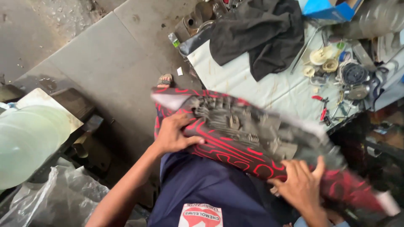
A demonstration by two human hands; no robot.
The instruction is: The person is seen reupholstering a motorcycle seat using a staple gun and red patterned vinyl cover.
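Note:
I hold a long black panel with red line patterns (235,149) across my lap, its grey ribbed inner side (240,122) facing up. My left hand (174,134) grips its near left edge, thumb laid on the red-patterned face. At the right end my right hand (301,183) clasps the panel, fingers spread over the edge. The panel is blurred at its right end. It stretches from the left at mid-frame down to the lower right corner.
A workbench with a pale cover (252,84) stands ahead, carrying a black cloth (261,33), several small parts and tools (341,75), and a blue box (328,8). My sandalled foot (165,80) rests on the concrete floor. A clear plastic bag (54,197) and pale round container (25,138) sit left.

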